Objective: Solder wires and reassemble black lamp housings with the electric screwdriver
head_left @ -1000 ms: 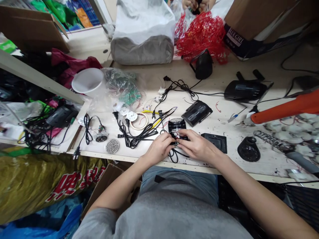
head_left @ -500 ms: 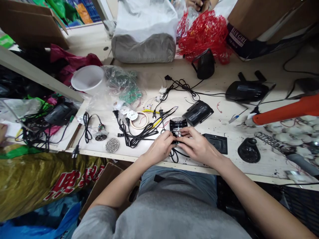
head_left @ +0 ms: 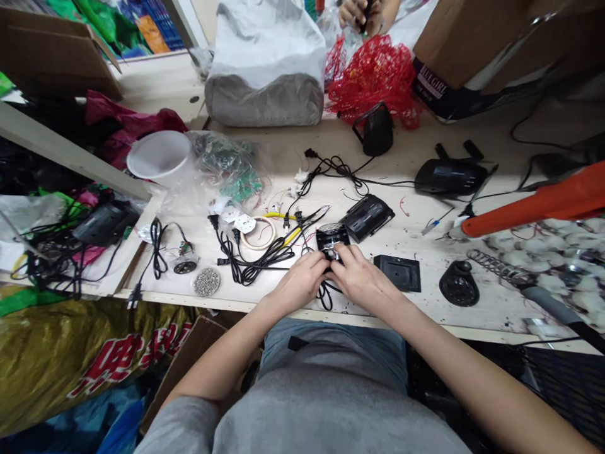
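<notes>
A black plastic housing (head_left: pixel 332 232) with shiny parts inside lies near the bench's front edge, its near end covered by my fingers. My left hand (head_left: pixel 303 280) is closed on the housing's near left side, fingertips pressed together. My right hand (head_left: pixel 357 274) has its fingers bent over the right side and into the housing, close against the left fingertips. What the fingertips pinch inside is hidden. A black cable (head_left: pixel 324 296) loops out below the hands. Just behind lies a ribbed black cover (head_left: pixel 367 216), and to the right a flat black rectangular plate (head_left: pixel 397 272).
Coiled black cords (head_left: pixel 253 261), a tape roll (head_left: pixel 258 233) and a round dish of small metal pieces (head_left: pixel 207 282) lie left. At right are a round black part (head_left: pixel 459 283), a screwdriver (head_left: pixel 431 226) and an orange-handled tool (head_left: pixel 534 200). Another person's hands (head_left: pixel 366 16) show behind red netting (head_left: pixel 375 82).
My right hand has shifted left and its fingers now curl further over the housing, closer to my left hand. The whole view has shifted slightly; the other person's hands show more.
</notes>
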A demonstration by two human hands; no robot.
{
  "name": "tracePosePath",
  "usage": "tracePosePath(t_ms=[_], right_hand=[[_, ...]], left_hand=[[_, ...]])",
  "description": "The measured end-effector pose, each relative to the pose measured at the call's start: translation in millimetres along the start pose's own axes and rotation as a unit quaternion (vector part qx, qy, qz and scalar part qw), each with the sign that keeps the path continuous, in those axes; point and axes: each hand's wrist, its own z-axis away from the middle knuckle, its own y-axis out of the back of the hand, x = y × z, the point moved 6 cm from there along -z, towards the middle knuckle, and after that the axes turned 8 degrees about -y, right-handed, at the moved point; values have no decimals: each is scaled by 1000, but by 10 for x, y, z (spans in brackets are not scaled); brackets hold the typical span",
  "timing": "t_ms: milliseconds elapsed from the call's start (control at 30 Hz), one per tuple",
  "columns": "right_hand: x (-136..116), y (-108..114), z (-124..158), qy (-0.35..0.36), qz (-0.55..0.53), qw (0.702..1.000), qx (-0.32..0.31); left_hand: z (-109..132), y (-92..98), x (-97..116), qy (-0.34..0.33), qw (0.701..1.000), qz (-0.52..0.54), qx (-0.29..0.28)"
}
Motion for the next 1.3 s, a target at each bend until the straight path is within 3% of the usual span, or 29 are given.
tracePosePath(t_ms=[133, 233, 300, 400, 500, 567, 633, 833, 1000, 1167, 1300], right_hand=[[2, 113, -6, -16, -70, 997, 2], [217, 306, 20, -36, -184, 981, 39], [512, 406, 12, -96, -212, 969, 80], [1008, 412, -29, -235, -150, 950, 140], [1271, 184, -122, -322, -99, 937, 88], [1300, 25, -175, -339, -88, 935, 48], [1280, -56, -196, -339, -85, 936, 46], [1313, -138, -126, -328, -93, 939, 47], [1363, -151, -88, -310, -91, 944, 62], [1394, -36, -29, -340, -93, 933, 72], [1350, 302, 109, -333, -94, 936, 62]], left_hand=[[8, 22, -5, 0, 1000, -12, -7], [34, 66, -7, -3, 1000, -6, 7], [43, 83, -3, -3, 1000, -7, 6], [37, 99, 21, -10, 1000, -19, -3], [32, 113, 45, -17, 999, -33, 0], [43, 113, 49, -23, 999, -37, 8], [66, 111, 42, -26, 999, -34, 23], [114, 168, 8, -14, 996, -9, 83], [94, 212, 2, 3, 996, -26, 81], [102, 253, -28, 28, 996, -16, 89], [52, 276, -153, 79, 995, -44, 52]])
